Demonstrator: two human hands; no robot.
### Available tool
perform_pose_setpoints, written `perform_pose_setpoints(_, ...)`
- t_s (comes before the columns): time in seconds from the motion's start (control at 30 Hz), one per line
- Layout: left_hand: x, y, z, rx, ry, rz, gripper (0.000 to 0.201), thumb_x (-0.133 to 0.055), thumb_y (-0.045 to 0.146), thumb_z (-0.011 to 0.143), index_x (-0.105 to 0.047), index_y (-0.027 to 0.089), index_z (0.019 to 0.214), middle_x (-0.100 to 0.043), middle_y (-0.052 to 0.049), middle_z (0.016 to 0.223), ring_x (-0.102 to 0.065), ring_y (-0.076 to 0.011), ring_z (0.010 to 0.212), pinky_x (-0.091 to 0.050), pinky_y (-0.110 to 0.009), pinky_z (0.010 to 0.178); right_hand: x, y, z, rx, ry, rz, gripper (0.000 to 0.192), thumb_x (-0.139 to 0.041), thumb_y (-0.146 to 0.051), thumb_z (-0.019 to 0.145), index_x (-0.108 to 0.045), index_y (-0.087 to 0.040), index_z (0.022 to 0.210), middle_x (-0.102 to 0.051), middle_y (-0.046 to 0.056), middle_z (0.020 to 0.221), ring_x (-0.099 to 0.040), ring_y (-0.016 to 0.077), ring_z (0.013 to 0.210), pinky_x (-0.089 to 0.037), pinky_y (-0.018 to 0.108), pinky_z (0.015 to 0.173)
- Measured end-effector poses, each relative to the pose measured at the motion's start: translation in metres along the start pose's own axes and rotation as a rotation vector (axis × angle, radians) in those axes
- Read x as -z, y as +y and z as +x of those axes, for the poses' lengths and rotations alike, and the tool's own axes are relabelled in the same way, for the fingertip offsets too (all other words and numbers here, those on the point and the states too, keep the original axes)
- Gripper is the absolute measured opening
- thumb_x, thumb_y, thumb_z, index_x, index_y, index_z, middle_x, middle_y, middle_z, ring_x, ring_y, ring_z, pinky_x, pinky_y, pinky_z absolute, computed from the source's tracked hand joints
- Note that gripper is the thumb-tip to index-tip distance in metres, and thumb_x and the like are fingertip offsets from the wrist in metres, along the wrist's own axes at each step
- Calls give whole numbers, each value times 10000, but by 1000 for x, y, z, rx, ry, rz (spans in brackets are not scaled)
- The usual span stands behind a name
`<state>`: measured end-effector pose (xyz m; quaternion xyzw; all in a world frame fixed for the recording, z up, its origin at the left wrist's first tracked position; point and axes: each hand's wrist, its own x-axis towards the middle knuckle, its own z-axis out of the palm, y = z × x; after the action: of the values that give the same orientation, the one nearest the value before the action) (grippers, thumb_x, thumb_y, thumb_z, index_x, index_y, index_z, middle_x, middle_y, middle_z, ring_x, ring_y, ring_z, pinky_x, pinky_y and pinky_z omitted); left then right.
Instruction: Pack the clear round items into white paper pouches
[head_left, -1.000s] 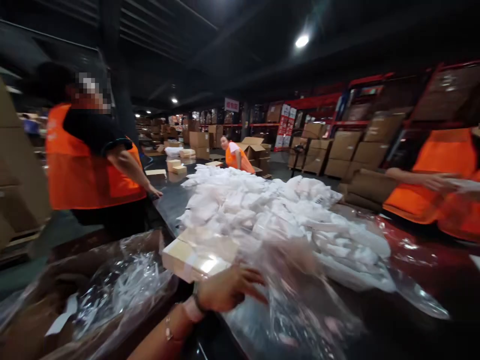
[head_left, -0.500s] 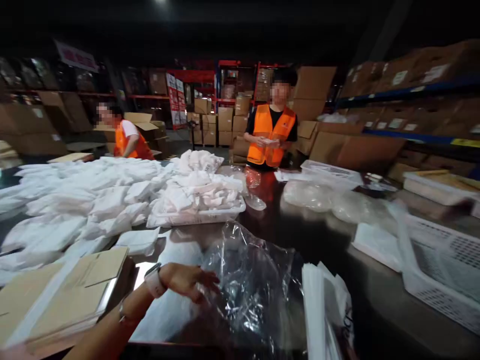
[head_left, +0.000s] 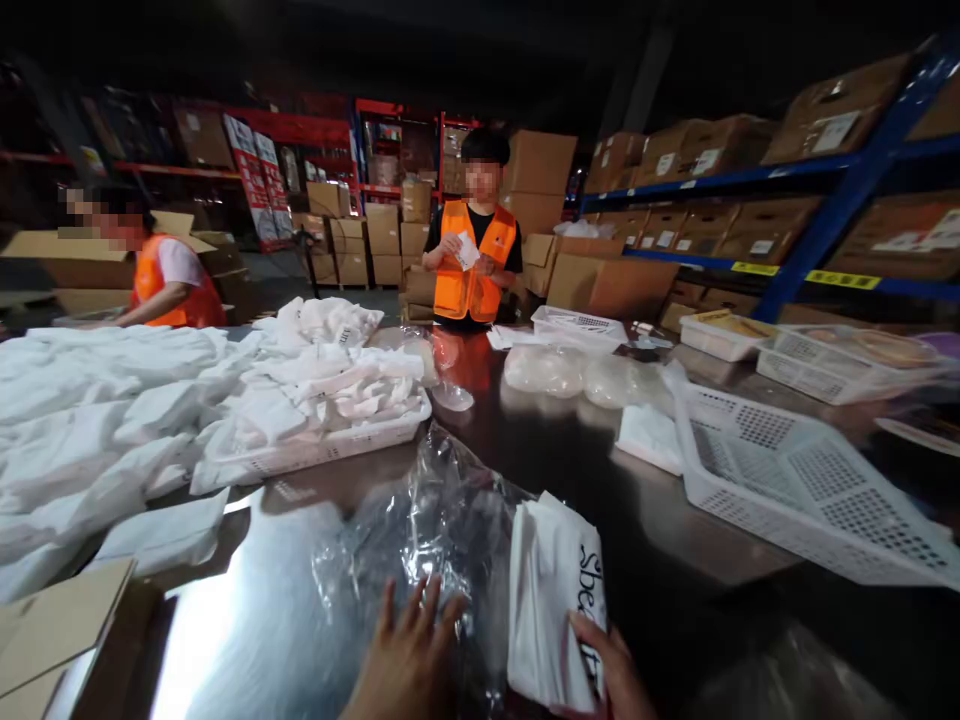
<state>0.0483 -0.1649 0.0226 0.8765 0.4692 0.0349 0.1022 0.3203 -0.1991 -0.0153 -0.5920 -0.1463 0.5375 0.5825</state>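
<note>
My left hand lies flat, fingers spread, on a crumpled clear plastic bag at the near edge of the shiny dark table. My right hand grips the lower edge of a stack of folded white packets with black lettering, standing just right of the bag. A large heap of white packets covers the left of the table, part of it in a white tray.
An empty white perforated basket sits at the right, more baskets behind it. Flat cardboard lies at the lower left. A person in an orange vest stands across the table, another at the left. Shelves of boxes surround.
The view swung right and down. My left hand moved from reaching across the bag to lying flat on it, and my right hand came into view holding the white packet stack.
</note>
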Motion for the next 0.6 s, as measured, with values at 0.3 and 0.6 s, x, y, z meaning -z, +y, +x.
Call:
perform_pose_setpoints(0.3, -51, 22, 32, 172, 45, -79, 571, -431, 117, 823, -474, 218, 1384, -418, -137, 1438, -327, -379, 1359, -195, -699, 1084, 5, 0, 0, -79, -152, 6, 625, -761, -536, 554, -574, -207, 1051, -711, 69, 923, -654, 314, 963, -517, 408, 855)
perform_pose_setpoints(0.6, -15, 13, 42, 241, 65, -165, 637, -561, 356, 813, -421, 177, 1408, -350, -194, 1479, -283, -413, 1373, -193, -739, 1042, 20, -40, 20, -157, -476, -405, 568, -795, -382, 446, -604, -161, 933, -674, 79, 876, -636, 261, 851, -490, 360, 777)
